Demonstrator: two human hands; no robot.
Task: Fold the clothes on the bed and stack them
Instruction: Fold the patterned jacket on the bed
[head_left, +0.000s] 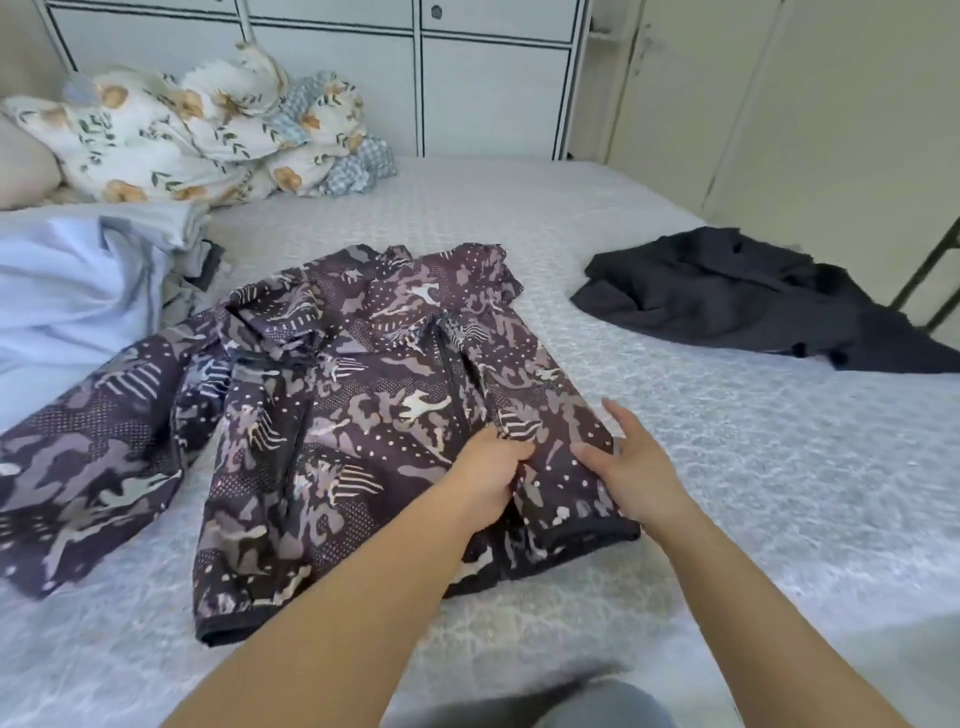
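A patterned jacket (363, 415) lies front-up on the bed (727, 467), its long axis running from the hem nearest the person away toward the collar. Its right sleeve (561, 467) is folded in over the body, with the cuff pointing back toward the person. The left hand (491, 467) lies on the inner edge of this sleeve, fingers curled onto the cloth; whether they pinch it cannot be told. The right hand (631, 467), fingers spread and relaxed, rests just beside it at the sleeve's outer edge. The other sleeve (88, 467) extends well to the left of the left hand, so that hand is the nearer one for the next fold. A dark garment (753, 301) lies beyond and to the right of the right hand; pale blue cloth (67, 296) lies far to the left.
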